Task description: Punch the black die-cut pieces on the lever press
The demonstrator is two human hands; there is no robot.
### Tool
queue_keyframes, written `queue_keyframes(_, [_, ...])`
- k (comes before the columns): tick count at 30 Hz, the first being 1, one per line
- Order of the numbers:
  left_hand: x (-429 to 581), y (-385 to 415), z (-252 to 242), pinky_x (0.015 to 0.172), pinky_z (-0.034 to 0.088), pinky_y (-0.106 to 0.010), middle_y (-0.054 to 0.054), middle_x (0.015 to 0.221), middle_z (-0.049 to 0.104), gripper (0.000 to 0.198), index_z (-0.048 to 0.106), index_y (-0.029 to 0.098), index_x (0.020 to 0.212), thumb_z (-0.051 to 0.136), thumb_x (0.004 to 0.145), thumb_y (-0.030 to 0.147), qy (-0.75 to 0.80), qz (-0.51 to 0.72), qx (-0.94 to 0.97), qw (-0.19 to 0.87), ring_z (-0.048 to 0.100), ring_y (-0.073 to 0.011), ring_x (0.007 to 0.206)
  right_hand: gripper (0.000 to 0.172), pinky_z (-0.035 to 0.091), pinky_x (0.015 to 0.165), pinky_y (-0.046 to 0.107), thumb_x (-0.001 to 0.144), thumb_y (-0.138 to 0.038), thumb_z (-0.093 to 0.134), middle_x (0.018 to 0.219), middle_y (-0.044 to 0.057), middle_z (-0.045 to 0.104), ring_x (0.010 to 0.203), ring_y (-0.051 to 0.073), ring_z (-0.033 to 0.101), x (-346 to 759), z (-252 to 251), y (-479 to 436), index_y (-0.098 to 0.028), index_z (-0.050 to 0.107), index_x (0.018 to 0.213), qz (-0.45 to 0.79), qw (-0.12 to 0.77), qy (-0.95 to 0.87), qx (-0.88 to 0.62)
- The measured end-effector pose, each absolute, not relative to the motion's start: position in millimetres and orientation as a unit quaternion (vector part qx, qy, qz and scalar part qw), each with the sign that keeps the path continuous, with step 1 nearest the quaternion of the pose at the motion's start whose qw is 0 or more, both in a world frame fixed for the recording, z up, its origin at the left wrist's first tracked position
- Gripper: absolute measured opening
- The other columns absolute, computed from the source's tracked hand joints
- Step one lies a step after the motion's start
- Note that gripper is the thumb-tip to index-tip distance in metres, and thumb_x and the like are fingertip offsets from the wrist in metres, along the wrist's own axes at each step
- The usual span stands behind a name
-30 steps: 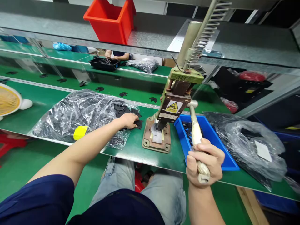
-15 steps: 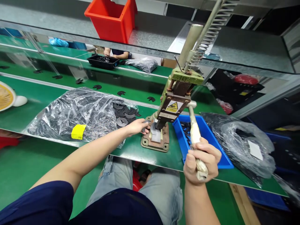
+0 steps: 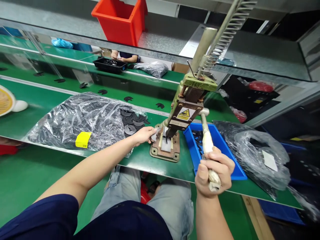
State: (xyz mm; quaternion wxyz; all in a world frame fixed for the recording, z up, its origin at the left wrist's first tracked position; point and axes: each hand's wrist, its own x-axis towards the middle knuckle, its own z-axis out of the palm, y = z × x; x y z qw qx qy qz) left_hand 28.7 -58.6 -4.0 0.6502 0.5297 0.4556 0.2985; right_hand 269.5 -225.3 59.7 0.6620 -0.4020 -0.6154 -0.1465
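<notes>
Approx. mid-cycle, judging by the hands: the left hand has 1 grey piece at the left side of the press base, and the right hand is on the press lever. The pale plate on the base has no whole curved piece lying on it; a narrow dark strip shows by the ram tip, but can't tell what it is. So this piece looks unpressed or just lifted out; can't tell which.

Plenty left, prob.: the clear bag w/ its yellow label is well filled, & a heap of dark pieces lies loose at its mouth. At least 6 dark parts sit spaced out in 1 row on the green strip behind; the blue bin right of the press holds more dark parts. Whether either lot is finished, can't tell.

The piece itself: thin, tilted, pale where it catches light, outline partly hidden by the hand; those in the heap are flat, dark grey, some crescent-shaped.

Left fingers pinched together on the piece's edge; right fingers wrapped tight round the lever's taped grip, approx. upright.
</notes>
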Motion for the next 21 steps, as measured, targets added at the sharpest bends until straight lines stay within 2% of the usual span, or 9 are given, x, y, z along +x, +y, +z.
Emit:
queue_keyframes(2, [27.6,-58.3,-5.6,0.042,0.040,-0.015,0.000,0.061,0.065,0.042,0.058,0.017,0.081,0.071,0.096,0.054,0.462,0.274,0.568,0.624,0.057,-0.0080,0.046,0.005,0.061,0.101,0.059,0.082,-0.020,0.074,0.098,0.003,0.065,0.089,0.019,0.066,268.7,59.7,-225.0,-0.021,0.072,0.086,-0.148,0.663,-0.613,-0.404])
queue_keyframes(4, [30.0,-57.4,-6.5,0.042,0.041,-0.016,0.002,0.054,0.063,0.041,0.055,0.018,0.082,0.073,0.095,0.053,0.456,0.265,0.576,0.625,0.058,-0.0091,0.043,0.005,0.061,0.101,0.059,0.082,-0.021,0.074,0.097,0.003,0.065,0.089,0.019,0.065,268.7,59.6,-224.9,-0.022,0.071,0.086,-0.150,0.661,-0.613,-0.406])
queue_keyframes(9, [43.5,-50.2,-6.8,0.049,0.051,-0.019,0.000,0.060,0.068,0.038,0.057,0.017,0.089,0.083,0.089,0.044,0.440,0.254,0.559,0.655,0.072,-0.0153,0.054,0.005,0.060,0.102,0.058,0.082,-0.020,0.074,0.097,0.004,0.065,0.089,0.019,0.065,269.8,59.6,-225.4,-0.021,0.071,0.087,-0.153,0.657,-0.616,-0.406])
queue_keyframes(15, [55.5,-39.5,-10.6,0.048,0.052,-0.019,0.000,0.061,0.069,0.031,0.059,0.016,0.080,0.084,0.088,0.032,0.460,0.242,0.572,0.635,0.067,-0.0117,0.050,0.004,0.061,0.102,0.058,0.083,-0.022,0.074,0.094,0.004,0.064,0.090,0.019,0.065,268.6,59.7,-226.0,-0.022,0.071,0.087,-0.148,0.661,-0.612,-0.409])
queue_keyframes(21, [47.5,-32.6,-9.3,0.054,0.060,-0.022,0.002,0.060,0.065,0.038,0.056,0.016,0.080,0.088,0.084,0.036,0.444,0.225,0.560,0.662,0.068,-0.0116,0.049,0.004,0.062,0.102,0.060,0.086,-0.026,0.073,0.089,0.004,0.062,0.088,0.020,0.065,269.9,56.0,-224.9,-0.022,0.070,0.086,-0.152,0.663,-0.609,-0.408])
